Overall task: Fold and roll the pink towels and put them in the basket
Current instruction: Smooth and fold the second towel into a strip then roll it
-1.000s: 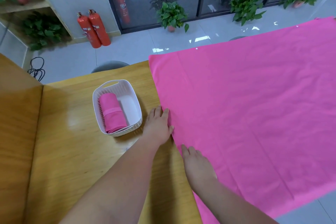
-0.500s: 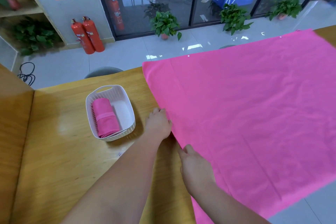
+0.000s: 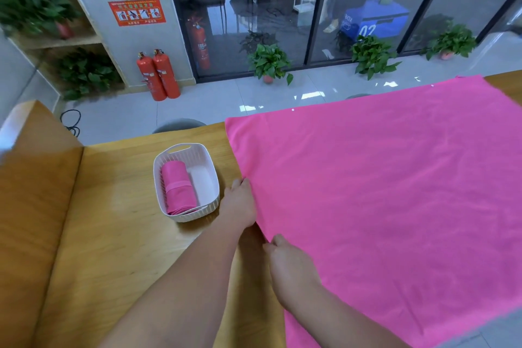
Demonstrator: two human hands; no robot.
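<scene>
Basket (image 3: 195, 213): white, on tabletop (image 3: 113, 234); holds 1 rolled towel (image 3: 178, 186), pink, banded. Spread towel (image 3: 381, 192): pink, flat, right of basket. Left hand (image 3: 240, 203) and right hand (image 3: 291, 263) grip its basket-side edge.

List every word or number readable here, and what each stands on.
"04": white digits behind the glass wall, top edge; their surface cannot be made out.
"BOX": blue box.
"02": same blue box.
Red sign: text too blurred to read.
Fire extinguishers: labels too small to read.
</scene>
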